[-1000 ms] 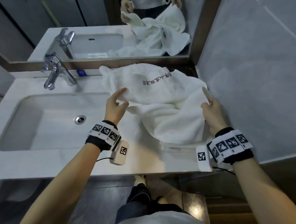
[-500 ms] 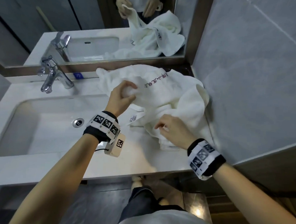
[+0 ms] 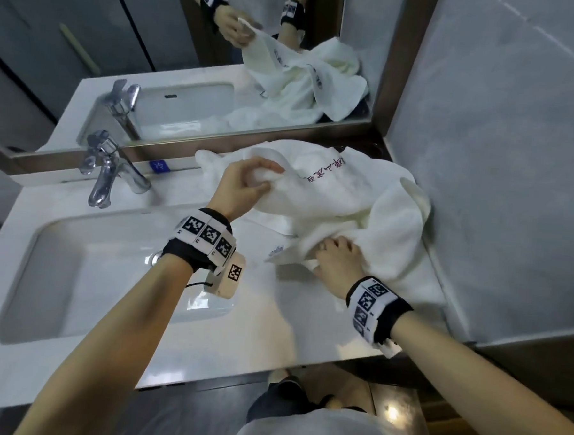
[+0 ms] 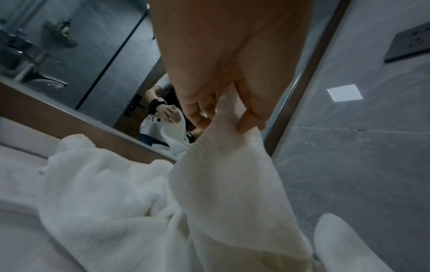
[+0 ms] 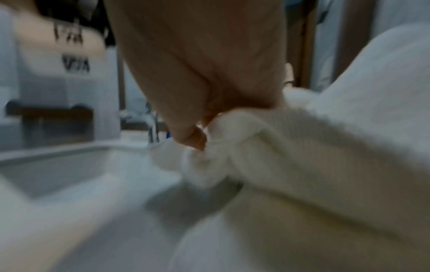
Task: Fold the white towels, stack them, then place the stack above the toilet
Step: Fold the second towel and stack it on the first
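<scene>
A crumpled heap of white towels (image 3: 353,201) with red stitched lettering lies on the counter (image 3: 273,323) to the right of the basin, against the wall. My left hand (image 3: 247,185) pinches a bunched edge of the top towel (image 4: 223,165) and holds it lifted above the heap. My right hand (image 3: 334,264) grips a lower towel edge (image 5: 267,156) near the counter, fingers curled into the cloth. The right wrist view is blurred. How many towels lie in the heap is hidden by the folds.
A white basin (image 3: 86,273) with a chrome tap (image 3: 108,171) fills the counter's left part. A framed mirror (image 3: 194,62) runs along the back and reflects the hands and towels. A grey tiled wall (image 3: 501,162) closes the right side, with a dark socket plate (image 4: 409,44).
My right hand left the towel's far right edge, came inward and low, and took hold of a lower edge. My left hand closed on the top towel's edge and raised it.
</scene>
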`<action>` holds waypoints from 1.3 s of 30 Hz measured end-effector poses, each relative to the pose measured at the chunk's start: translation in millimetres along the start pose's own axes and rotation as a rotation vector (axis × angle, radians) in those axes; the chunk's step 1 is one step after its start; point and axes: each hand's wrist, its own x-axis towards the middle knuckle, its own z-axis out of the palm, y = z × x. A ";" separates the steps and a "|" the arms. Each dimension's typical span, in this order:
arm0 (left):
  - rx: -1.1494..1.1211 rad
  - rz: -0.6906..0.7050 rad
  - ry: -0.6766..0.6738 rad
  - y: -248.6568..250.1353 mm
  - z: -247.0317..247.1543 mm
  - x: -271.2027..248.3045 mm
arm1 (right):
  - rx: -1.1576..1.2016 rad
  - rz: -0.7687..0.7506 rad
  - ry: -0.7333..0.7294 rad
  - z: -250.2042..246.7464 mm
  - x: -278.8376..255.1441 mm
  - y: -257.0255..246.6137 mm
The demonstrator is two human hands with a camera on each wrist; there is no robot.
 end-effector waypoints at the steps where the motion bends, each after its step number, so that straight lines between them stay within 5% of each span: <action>1: 0.020 0.013 -0.041 -1.2 1.0 3.2 | 0.109 -0.038 -0.029 -10.2 -1.2 7.9; 5: -0.091 -0.051 -0.249 -8.9 13.1 10.1 | 0.818 -0.195 0.032 -59.6 -14.8 47.4; 8: -0.170 -0.110 -0.452 -10.1 23.7 12.6 | 1.169 -0.176 0.140 -87.9 -20.8 65.9; 12: -0.288 -0.259 -0.525 -10.0 37.1 10.4 | 1.149 -0.149 0.266 -101.7 -10.3 75.2; 17: -0.298 -0.184 -0.550 -19.1 48.0 1.6 | 1.328 0.000 0.350 -95.8 5.3 75.7; 21: -0.101 -0.142 -0.374 -39.0 50.8 -5.5 | 1.291 0.095 0.310 -91.1 15.5 74.2; 30: -0.495 -0.359 0.120 -72.1 20.9 -18.7 | 0.904 0.144 0.262 -81.4 44.0 70.7; 39: 0.039 -0.208 -0.252 -76.6 57.1 -51.3 | 0.997 0.168 0.205 -91.4 71.8 59.3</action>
